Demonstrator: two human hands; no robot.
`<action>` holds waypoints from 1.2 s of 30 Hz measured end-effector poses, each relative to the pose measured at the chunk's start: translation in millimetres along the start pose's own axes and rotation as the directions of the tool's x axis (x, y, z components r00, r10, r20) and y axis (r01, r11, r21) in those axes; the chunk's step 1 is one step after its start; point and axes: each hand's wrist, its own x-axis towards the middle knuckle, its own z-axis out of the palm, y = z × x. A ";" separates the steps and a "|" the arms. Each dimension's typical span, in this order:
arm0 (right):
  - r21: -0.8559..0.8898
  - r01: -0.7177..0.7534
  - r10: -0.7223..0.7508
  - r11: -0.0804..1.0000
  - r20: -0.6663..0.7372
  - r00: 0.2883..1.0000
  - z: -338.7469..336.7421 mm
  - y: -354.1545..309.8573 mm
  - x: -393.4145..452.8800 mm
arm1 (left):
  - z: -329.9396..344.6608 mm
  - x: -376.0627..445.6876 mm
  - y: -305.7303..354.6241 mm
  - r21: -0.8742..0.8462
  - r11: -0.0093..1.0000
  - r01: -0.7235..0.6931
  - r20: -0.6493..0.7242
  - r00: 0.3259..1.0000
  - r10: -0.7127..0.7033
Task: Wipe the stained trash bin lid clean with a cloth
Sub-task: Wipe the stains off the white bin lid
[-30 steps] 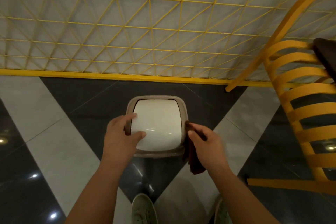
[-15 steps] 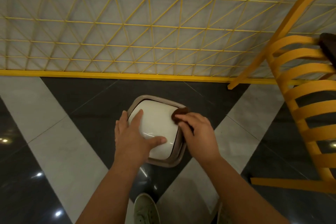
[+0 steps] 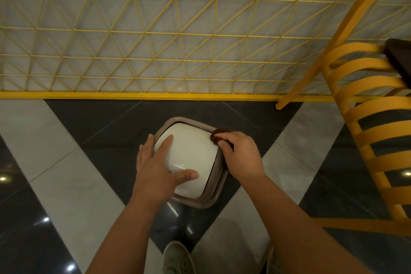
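A small trash bin stands on the floor below me, with a white domed lid (image 3: 191, 151) set in a taupe rim (image 3: 198, 203). My left hand (image 3: 159, 167) lies flat on the lid's left side, fingers spread, thumb across its near part. My right hand (image 3: 241, 154) rests on the bin's right edge, closed on a dark brown cloth (image 3: 220, 134) that shows past my fingertips at the lid's far right corner. Most of the cloth is hidden under that hand.
A yellow wire-mesh fence (image 3: 155, 51) with a yellow base rail runs across just behind the bin. A yellow slatted chair (image 3: 373, 118) stands close on the right. My shoes (image 3: 178, 259) are on the glossy black and grey tiled floor right in front of the bin.
My right hand has moved with the cloth from the bin's near right side up to the lid's far right corner. My left hand has slid further onto the lid, and the bin has turned slightly.
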 end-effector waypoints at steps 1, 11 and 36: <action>-0.003 -0.024 0.024 1.000 0.019 1.000 -3.1 1.2 3.3 | -1.8 1.5 -0.2 -0.006 1.000 -0.007 0.004 1.000 0.007; -0.118 -0.069 0.078 0.991 0.068 0.995 -5.7 5.1 -29.2 | -7.5 -10.7 4.6 -0.012 0.999 0.045 0.041 0.998 -0.045; 0.125 0.115 -0.101 0.985 -0.112 0.989 20.9 -3.2 -28.1 | -3.1 -3.4 0.3 -0.056 0.998 -0.024 0.137 0.990 0.032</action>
